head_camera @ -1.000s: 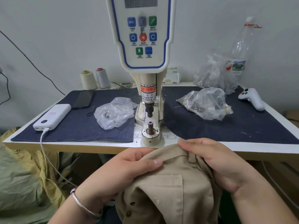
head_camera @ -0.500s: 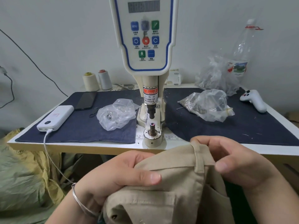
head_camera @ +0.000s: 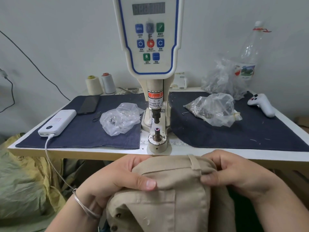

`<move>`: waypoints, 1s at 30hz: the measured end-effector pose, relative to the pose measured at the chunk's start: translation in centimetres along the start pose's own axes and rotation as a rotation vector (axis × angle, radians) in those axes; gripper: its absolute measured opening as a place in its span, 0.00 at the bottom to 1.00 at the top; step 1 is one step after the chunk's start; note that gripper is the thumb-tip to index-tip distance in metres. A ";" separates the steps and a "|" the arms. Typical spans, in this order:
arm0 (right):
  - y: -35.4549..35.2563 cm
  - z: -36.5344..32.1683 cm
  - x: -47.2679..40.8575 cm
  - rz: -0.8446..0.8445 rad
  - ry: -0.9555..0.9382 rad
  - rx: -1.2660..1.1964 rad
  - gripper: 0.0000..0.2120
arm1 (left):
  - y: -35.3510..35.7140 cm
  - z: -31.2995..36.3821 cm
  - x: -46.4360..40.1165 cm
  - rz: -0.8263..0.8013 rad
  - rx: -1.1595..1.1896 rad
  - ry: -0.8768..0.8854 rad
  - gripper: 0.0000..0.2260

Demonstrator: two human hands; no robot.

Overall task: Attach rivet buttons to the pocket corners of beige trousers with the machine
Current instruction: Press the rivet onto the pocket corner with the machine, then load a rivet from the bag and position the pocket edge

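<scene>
Rivet machine stands at the middle of the table, punch raised, lower die post bare, no fabric under it. Beige trousers are held below the table's front edge, well short of the die, waistband and belt loop uppermost, a patch pocket facing the camera. No rivet visible at the pocket's upper corners; two dark buttons sit lower on the fabric. Judgement: this pocket is not yet riveted; positioning on the die and pressing are left. Whether other pockets are done cannot be told. Bags of hardware lie on the denim mat beside the machine. Left hand grips the waistband, thumb pressed flat on the cloth, fingers curled behind. Right hand pinches the fabric just beside the belt loop, fingers curled over the fold.
</scene>
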State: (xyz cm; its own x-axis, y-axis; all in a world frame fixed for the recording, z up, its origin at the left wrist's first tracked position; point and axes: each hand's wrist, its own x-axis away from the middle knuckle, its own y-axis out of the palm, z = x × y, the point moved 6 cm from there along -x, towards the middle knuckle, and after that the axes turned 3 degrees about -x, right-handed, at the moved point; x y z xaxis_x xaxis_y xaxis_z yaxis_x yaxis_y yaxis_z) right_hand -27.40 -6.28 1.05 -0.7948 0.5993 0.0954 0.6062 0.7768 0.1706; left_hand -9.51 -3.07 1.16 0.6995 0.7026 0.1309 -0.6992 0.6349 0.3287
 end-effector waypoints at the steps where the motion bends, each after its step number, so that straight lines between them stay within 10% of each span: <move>1: -0.2 0.4 -0.1 -0.004 -0.016 -0.119 0.10 | -0.3 -0.2 0.0 0.022 -0.019 -0.024 0.21; 16: -0.8 2.4 -2.7 0.458 0.014 -0.347 0.15 | -2.7 -2.5 -1.5 0.417 0.117 0.090 0.11; 21: -4.6 0.3 -1.9 0.779 -0.063 0.388 0.05 | -4.5 -3.4 -1.9 0.573 0.045 0.056 0.04; 25: -10.9 -3.4 1.7 1.335 -0.254 0.960 0.06 | -4.6 -5.8 -1.6 0.512 0.049 -0.025 0.27; 30: -18.4 -4.1 -0.5 1.335 0.212 1.328 0.15 | -4.7 -7.0 -1.5 0.503 -0.067 -0.068 0.25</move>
State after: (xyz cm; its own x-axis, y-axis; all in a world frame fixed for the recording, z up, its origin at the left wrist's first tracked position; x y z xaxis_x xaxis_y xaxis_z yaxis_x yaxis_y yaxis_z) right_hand -38.24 -21.69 1.89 0.2214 0.9016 -0.3716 0.2875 -0.4245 -0.8586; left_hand -8.33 -4.86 -7.11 0.2807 0.9055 0.3183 -0.9581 0.2447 0.1487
